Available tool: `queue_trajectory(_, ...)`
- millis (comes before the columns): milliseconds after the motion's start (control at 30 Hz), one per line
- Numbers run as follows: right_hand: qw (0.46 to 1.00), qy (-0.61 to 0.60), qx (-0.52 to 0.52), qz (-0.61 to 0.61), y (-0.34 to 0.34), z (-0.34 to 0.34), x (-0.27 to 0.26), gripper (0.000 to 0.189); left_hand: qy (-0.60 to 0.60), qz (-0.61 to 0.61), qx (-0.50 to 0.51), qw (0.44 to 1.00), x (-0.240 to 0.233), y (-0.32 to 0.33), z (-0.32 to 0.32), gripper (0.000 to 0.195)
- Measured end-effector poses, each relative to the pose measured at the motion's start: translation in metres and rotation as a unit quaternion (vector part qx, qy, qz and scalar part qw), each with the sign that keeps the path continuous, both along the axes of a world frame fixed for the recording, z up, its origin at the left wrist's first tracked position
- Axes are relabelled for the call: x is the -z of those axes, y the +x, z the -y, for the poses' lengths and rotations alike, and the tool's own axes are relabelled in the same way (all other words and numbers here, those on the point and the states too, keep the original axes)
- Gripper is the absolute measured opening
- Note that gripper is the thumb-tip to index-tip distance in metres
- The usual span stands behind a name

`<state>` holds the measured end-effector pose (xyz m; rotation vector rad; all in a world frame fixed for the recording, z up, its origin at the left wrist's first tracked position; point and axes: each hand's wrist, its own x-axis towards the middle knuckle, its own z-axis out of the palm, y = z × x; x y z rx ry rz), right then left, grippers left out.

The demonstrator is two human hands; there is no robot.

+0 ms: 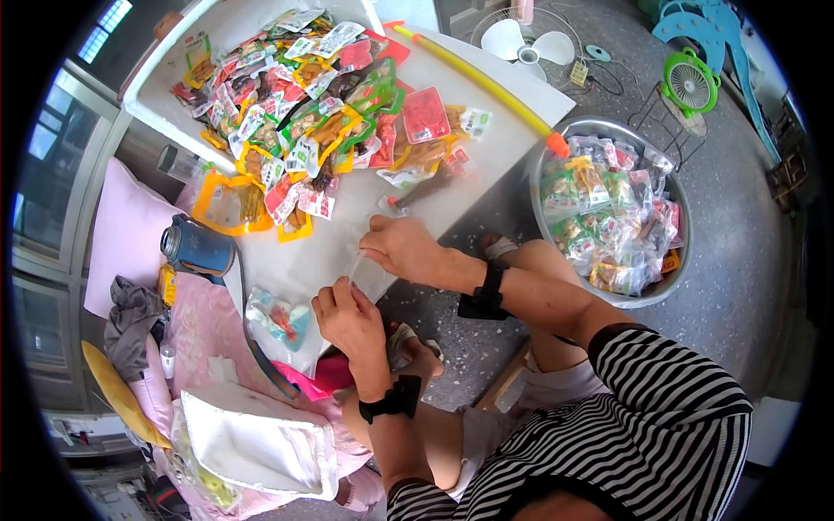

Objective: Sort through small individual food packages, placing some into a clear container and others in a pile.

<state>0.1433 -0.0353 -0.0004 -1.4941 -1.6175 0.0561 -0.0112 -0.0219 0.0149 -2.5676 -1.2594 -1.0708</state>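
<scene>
Between my two hands a thin clear plastic bag point(356, 260) is stretched over the edge of the white table point(417, 221). My left hand point(352, 319) pinches its near end, and my right hand point(405, 251) pinches the far end. The bag is see-through, so its outline is hard to make out. Beside my left hand lies a clear bag point(280, 322) with blue-white print and a small reddish item. Beyond my right hand is a dark packaged snack point(427, 189). A large heap of colourful snack packets point(293, 111) spills from a white foam box point(156, 84) onto the table.
A metal basin point(537, 195) of bagged packets point(606, 208) stands on the floor at right. A yellow tube point(482, 78) lies along the table. Left are a blue flask point(199, 244) and another white foam box point(254, 443). Fans point(528, 52) stand behind.
</scene>
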Motion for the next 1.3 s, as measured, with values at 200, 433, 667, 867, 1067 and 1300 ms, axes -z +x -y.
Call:
queue_trajectory(200,0.999,-0.036,0.02,0.004,0.006,-0.001,0.003,0.012,0.034,0.018,-0.004,0.999,-0.003,-0.004,0.0,0.025)
queue_trajectory(433,0.998,-0.058,0.031,0.014,0.005,-0.008,0.003,0.014,-0.057,-0.048,0.022,0.997,0.0,-0.007,0.002,0.022)
queue_trajectory(667,0.995,-0.072,-0.062,0.003,0.023,0.014,-0.005,0.029,-0.02,0.029,-0.064,0.997,0.004,-0.014,-0.012,0.023)
queue_trajectory(867,0.995,-0.101,0.026,-0.004,0.07,0.022,-0.008,0.023,-0.08,0.005,-0.013,0.997,0.001,-0.009,0.0,0.022)
queue_trajectory(1067,0.997,0.022,0.007,0.074,0.062,0.027,-0.001,0.034,-0.084,0.004,-0.027,0.996,0.006,-0.007,-0.006,0.02)
queue_trajectory(1300,0.981,-0.141,-0.007,0.132,0.049,0.041,-0.004,0.039,-0.055,0.017,-0.028,0.998,0.012,-0.014,-0.015,0.019)
